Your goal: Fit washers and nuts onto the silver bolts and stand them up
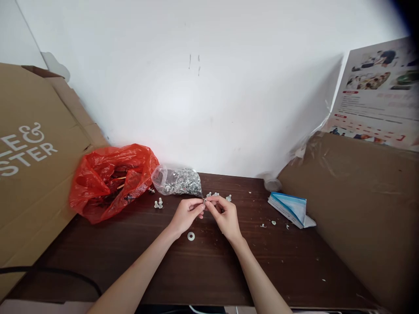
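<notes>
Where the two hands meet above the dark tabletop (209, 270), the left hand (184, 216) and right hand (225, 216) are curled, fingertips pinched together on one small metal screw (204, 200). It is too small to tell which way it points. A washer (190, 236) lies just below the left hand. Behind the hands sit a clear bag of screws (178, 181) and a red bag (111, 179).
</notes>
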The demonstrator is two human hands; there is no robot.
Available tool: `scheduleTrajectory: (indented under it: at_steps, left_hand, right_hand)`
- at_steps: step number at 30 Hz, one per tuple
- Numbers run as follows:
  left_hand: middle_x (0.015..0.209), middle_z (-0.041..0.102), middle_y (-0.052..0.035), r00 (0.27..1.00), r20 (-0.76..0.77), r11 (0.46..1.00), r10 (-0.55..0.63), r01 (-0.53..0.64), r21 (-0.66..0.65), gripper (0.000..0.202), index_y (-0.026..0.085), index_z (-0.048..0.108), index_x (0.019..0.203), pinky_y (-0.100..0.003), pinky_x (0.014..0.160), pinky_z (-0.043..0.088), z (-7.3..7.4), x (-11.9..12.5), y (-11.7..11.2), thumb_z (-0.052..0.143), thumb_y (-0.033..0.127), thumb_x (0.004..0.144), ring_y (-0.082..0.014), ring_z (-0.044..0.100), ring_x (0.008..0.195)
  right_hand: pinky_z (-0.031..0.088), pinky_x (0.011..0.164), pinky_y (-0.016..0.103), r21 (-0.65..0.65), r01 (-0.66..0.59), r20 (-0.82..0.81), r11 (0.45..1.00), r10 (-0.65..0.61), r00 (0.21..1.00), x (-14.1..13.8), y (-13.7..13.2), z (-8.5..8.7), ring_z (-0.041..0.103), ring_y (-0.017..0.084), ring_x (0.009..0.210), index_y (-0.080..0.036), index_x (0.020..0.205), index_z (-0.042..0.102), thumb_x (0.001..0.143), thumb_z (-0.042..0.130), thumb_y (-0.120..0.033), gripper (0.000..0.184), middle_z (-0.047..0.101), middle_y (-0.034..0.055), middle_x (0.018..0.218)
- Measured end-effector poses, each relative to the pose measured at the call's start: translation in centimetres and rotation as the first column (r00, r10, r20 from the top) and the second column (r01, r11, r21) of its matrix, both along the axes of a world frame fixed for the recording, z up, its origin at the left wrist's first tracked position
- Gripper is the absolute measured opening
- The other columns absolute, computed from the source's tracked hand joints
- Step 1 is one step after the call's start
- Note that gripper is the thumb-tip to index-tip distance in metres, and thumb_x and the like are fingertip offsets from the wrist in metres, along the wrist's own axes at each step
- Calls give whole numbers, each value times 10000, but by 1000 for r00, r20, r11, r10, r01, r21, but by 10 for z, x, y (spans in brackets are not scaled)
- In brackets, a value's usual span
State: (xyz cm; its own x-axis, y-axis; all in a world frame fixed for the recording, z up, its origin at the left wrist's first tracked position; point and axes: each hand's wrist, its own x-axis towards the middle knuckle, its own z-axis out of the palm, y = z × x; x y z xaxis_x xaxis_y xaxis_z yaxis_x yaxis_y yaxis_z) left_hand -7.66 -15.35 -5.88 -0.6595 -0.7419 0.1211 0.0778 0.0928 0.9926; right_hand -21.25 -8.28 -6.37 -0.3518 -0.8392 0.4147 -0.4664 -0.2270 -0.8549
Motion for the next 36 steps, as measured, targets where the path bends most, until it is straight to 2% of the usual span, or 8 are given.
scheduleTrajectory:
  at_steps: [6,9,13,17,21,26,31,36]
  left_hand:
    - [758,660,-63,1000,9,999,12,-12,-31,237,94,672,796,-257,640,495,-4,0,0,632,325,759,-118,570,610]
    - [811,673,-65,998,26,998,52,-51,-35,315,103,644,1003,-268,638,521,-5,0,2,624,291,751,-131,601,626]
    - [805,674,-18,988,32,983,150,-146,-113,571,162,437,1299,-264,664,543,-4,0,5,595,188,750,-123,621,627]
    - [839,690,-34,984,48,972,173,-163,-170,547,171,452,1266,-270,707,551,-3,0,6,602,157,741,-144,651,728]
    - [904,694,-58,987,35,974,157,-149,-170,510,170,465,1245,-273,687,558,-2,1,6,612,184,756,-141,656,711]
    - [973,677,-80,981,47,956,186,-170,-238,403,155,577,1118,-251,702,551,0,0,7,629,141,719,-139,654,769]
    - [913,665,-68,986,21,947,165,-153,-283,319,138,635,1014,-247,705,554,0,0,10,637,115,696,-135,628,756]
    - [911,652,-66,987,-2,939,159,-152,-308,281,136,653,998,-247,720,549,0,-1,11,638,137,717,-134,614,775]
  right_hand:
    - [366,569,255,19,-56,102,998,54,993,1,-2,-2,490,130,585,-182,769,630,861,546,-456,300,593,26,661]
    - [315,524,245,62,-42,90,997,36,995,1,-3,-2,411,108,524,-183,783,621,844,566,-462,291,571,10,629]
    - [261,494,238,112,-53,34,992,49,998,0,-3,0,323,91,486,-185,777,617,834,569,-468,292,565,2,616]
    - [280,512,240,139,-67,-49,988,75,996,0,0,4,362,100,510,-186,794,622,857,534,-474,307,586,14,657]
    - [310,543,243,128,-121,-74,984,131,989,1,1,4,408,114,531,-199,869,613,875,502,-487,308,597,15,677]
    - [300,521,233,141,-67,-116,988,84,990,2,0,2,385,106,508,-206,896,591,861,525,-454,259,545,-13,631]
    - [308,519,239,152,-56,-79,987,69,995,1,0,1,384,110,503,-201,864,593,848,542,-425,230,538,-10,621]
    - [336,570,247,152,-31,-140,988,52,989,1,0,2,485,134,572,-213,887,592,890,481,-437,250,612,13,703]
